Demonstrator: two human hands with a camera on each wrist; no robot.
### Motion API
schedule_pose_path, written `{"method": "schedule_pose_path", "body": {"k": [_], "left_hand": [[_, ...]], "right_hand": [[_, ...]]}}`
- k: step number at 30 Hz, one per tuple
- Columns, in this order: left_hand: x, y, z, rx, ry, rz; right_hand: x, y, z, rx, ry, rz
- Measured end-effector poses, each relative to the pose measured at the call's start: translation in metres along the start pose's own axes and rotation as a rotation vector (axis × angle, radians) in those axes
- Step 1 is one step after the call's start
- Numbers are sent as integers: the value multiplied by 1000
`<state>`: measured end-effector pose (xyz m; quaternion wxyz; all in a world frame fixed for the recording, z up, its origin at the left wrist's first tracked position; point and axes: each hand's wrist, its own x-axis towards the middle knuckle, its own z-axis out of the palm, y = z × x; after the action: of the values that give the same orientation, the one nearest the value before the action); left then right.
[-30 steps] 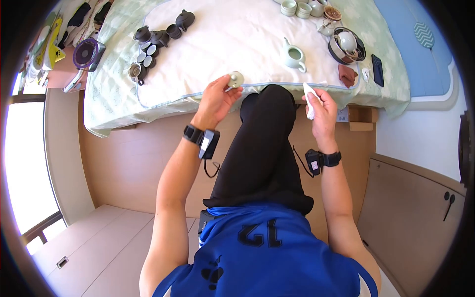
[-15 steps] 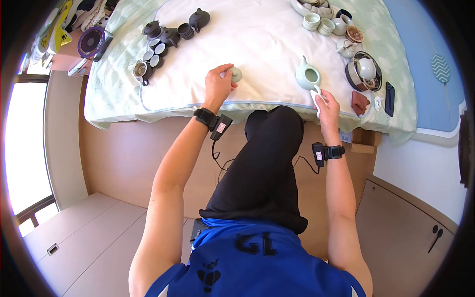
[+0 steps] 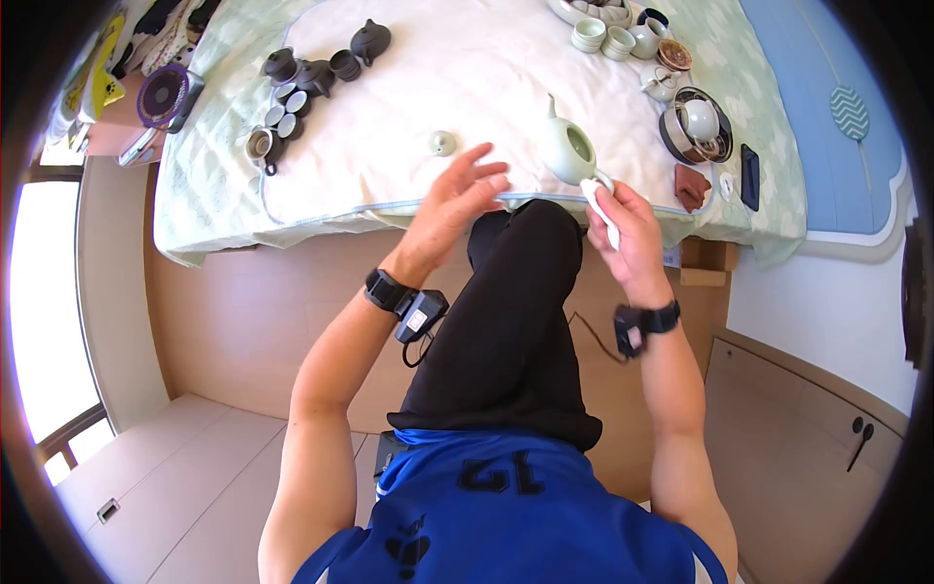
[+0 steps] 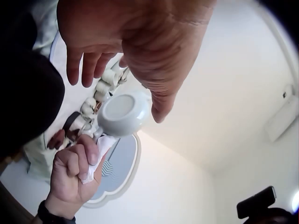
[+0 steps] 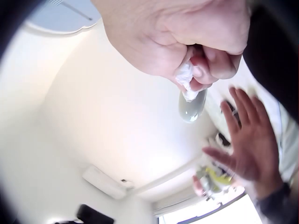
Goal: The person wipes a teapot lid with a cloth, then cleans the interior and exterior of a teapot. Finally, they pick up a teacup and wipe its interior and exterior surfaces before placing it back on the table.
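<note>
My right hand (image 3: 632,238) grips the handle of a pale green teapot (image 3: 560,148), with a folded white tissue (image 3: 601,206) in the same fingers. Lidless, the teapot is lifted and tilted, its opening toward the right and its spout toward the far side. In the left wrist view the round base of the teapot (image 4: 119,107) faces the camera. My left hand (image 3: 449,214) is held out with fingers spread, to the left of the teapot and apart from it. Beyond that hand, the matching lid (image 3: 442,144) lies knob up on the white cloth (image 3: 467,68).
Dark teapots (image 3: 371,41) and small cups (image 3: 290,127) stand at the left. Pale cups (image 3: 588,35), a round dark-rimmed bowl (image 3: 671,131) with a white pot inside, a brown cloth (image 3: 691,187) and a phone (image 3: 749,177) lie along the right. A purple fan (image 3: 163,95) sits far left.
My left hand has set the lid on the cloth, let go and drawn back toward the right. My right hand took the teapot's handle with the tissue and lifted the teapot toward me.
</note>
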<state>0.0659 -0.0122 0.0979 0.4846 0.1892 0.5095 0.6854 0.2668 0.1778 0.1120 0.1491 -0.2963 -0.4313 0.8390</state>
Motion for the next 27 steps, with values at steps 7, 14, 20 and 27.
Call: {"method": "schedule_pose_path", "body": {"k": [7, 14, 20, 27], "left_hand": [[-71, 25, 60, -435, -281, 124], [-109, 24, 52, -560, -300, 101], [-116, 23, 56, -462, -387, 72], [-134, 27, 75, -341, -388, 83]], "right_hand": [[-101, -1, 73, 227, -207, 161], [-156, 5, 89, -230, -40, -151], [-163, -22, 89, -810, -84, -821], [-154, -34, 122, -1102, -253, -1187]]}}
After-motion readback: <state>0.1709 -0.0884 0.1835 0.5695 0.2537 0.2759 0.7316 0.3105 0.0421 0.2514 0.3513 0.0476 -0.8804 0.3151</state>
